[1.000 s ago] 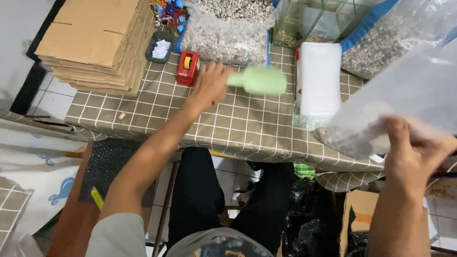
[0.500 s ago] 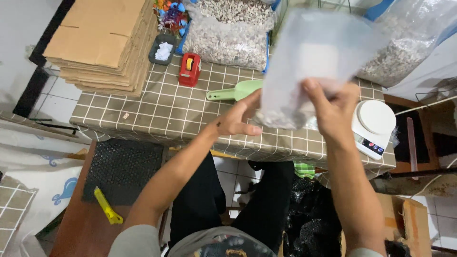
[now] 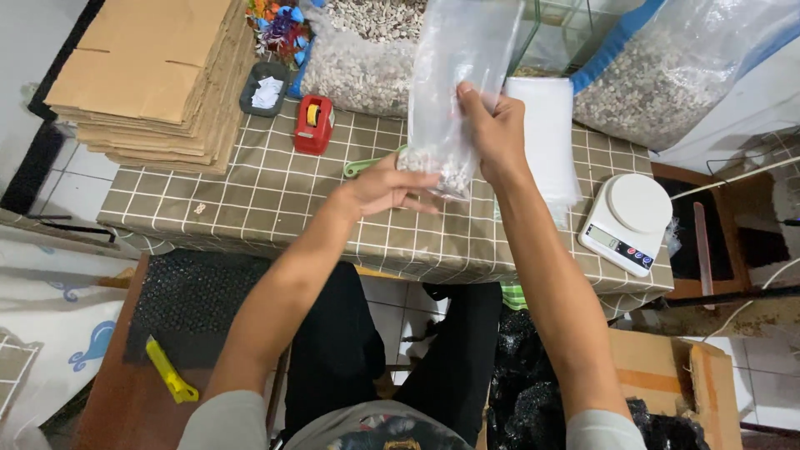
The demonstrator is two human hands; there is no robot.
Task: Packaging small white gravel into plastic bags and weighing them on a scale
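Lower left of frame: yellow utility knife lying on a dark mat over a brown board. Lower right: open cardboard box beside black plastic.

Centre of frame: left hand cupped under the bottom of a clear plastic bag, fingers spread and touching its lower end (a loose support, not a clench). Right hand pinching the bag's side between thumb and fingers, holding it upright above the table. Small heap of pale gravel settled in the bag's bottom corner, just above the left fingertips.

Under the hands: table with a brown checked cloth. Green scoop lying on the cloth, mostly hidden behind the left hand. Right of centre: white kitchen scale at the table's right edge. Behind the right hand: stack of white bags.

Upper left: red tape dispenser, small grey tray with paper scraps, and a stack of flattened cardboard.

Top edge: large open sacks of gravel (a second at upper right) either side of a glass tank.
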